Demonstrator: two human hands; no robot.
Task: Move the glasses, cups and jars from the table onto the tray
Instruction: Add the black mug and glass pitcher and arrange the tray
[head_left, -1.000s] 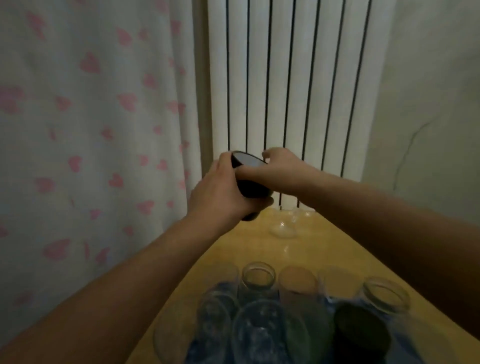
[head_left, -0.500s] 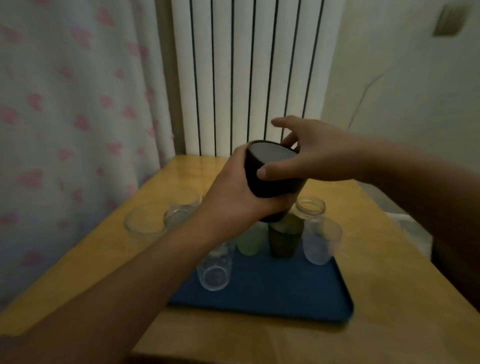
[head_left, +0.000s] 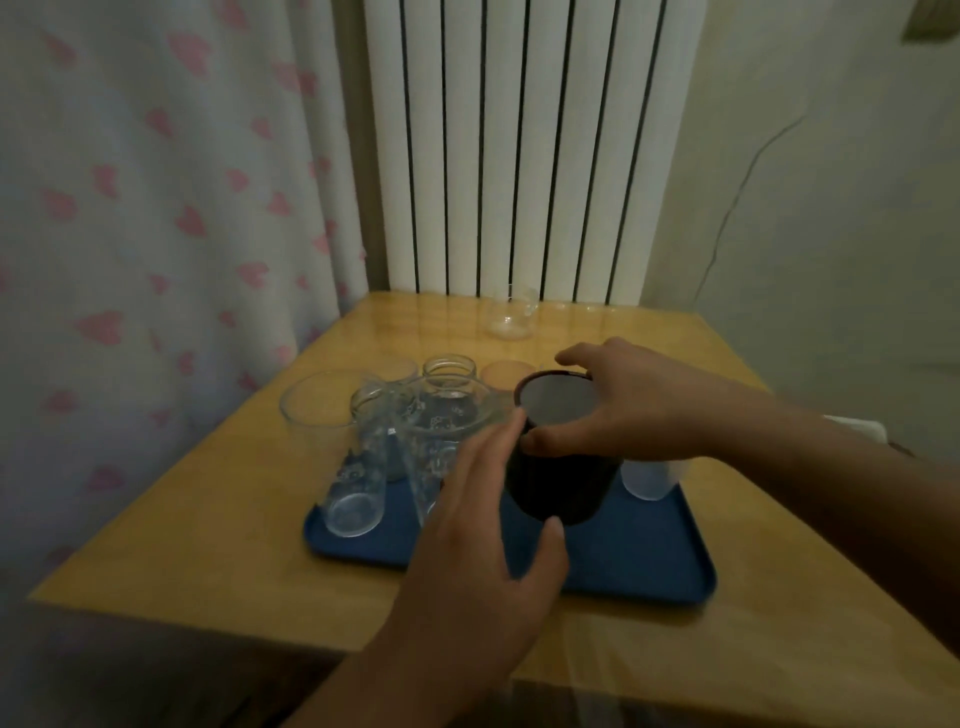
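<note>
Over the blue tray (head_left: 649, 571), the dark cup (head_left: 558, 457) now sits lower than a moment ago, gripped at its rim by the right hand (head_left: 623, 410); the left hand (head_left: 483, 525) has let go, fingers straight beside it. Whether the cup's base touches the tray is hard to tell. Clear glasses (head_left: 358, 467) crowd the tray's left; one glass (head_left: 509, 314) stands near the counter's (head_left: 208, 519) far edge.

A dark cup (head_left: 558, 467) stands upright over the blue tray (head_left: 649, 566), with clear glasses (head_left: 353, 467) and a jar (head_left: 449, 371) crowded on the tray's left part, a frosted cup (head_left: 647, 480) at its right edge, and one clear glass (head_left: 511, 314) apart on the bench beyond the tray.
</note>
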